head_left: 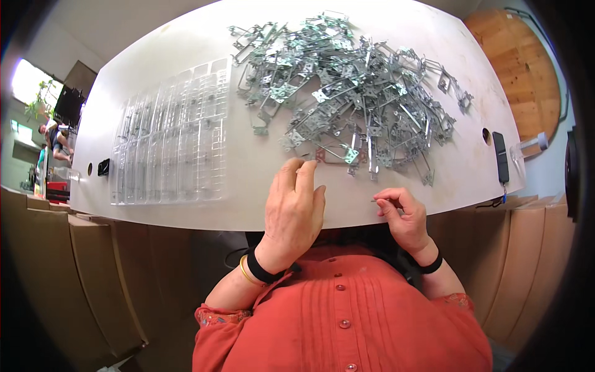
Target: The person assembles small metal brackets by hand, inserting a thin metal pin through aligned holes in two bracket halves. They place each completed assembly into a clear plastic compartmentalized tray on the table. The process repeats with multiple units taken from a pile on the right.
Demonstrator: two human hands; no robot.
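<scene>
Beyond left hand (289, 204) — metal brackets (370, 87)

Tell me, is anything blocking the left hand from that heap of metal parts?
Nothing visible is. The left hand is right by the near edge of the heap of metal parts, with no object seen between them; whether its fingertips touch a part, I can't tell.

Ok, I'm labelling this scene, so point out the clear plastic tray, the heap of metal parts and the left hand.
Clear plastic tray (217, 149), head view: on its right side.
Heap of metal parts (357, 84), head view: near its middle.
Left hand (291, 201), head view: on its back.
</scene>
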